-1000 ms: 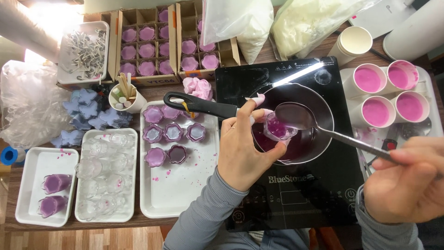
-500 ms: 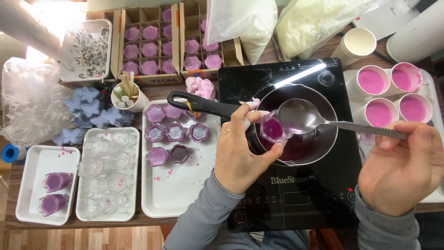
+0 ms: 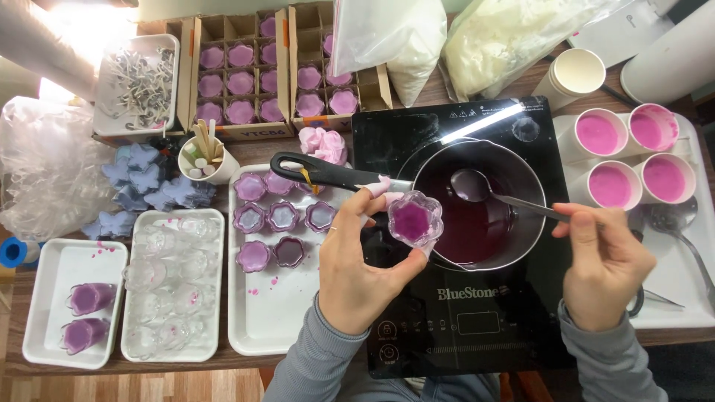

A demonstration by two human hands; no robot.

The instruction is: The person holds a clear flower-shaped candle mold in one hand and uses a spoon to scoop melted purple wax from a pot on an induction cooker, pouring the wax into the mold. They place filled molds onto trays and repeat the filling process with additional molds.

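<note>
My left hand [image 3: 356, 268] holds a small clear flower-shaped cup [image 3: 415, 219] filled with purple liquid, at the left rim of a dark saucepan [image 3: 482, 205] on a black induction hob [image 3: 462, 313]. My right hand [image 3: 605, 266] grips the handle of a metal ladle [image 3: 471, 185] whose bowl rests over the purple liquid in the pan. The pan's black handle [image 3: 328, 173] points left over a white tray [image 3: 275, 313] with several filled purple flower cups [image 3: 283, 216].
A white tray of empty clear cups [image 3: 173, 283] and a small tray with two purple cups [image 3: 71, 313] lie at the left. Cardboard boxes of filled cups [image 3: 246, 74] stand behind. Paper cups of pink liquid [image 3: 633, 156] sit on the right. Bags of white wax [image 3: 514, 37] lie at the back.
My left hand has drawn the filled cup leftwards out over the pan's rim. The ladle has sunk back into the pan, with my right hand lower on its handle.
</note>
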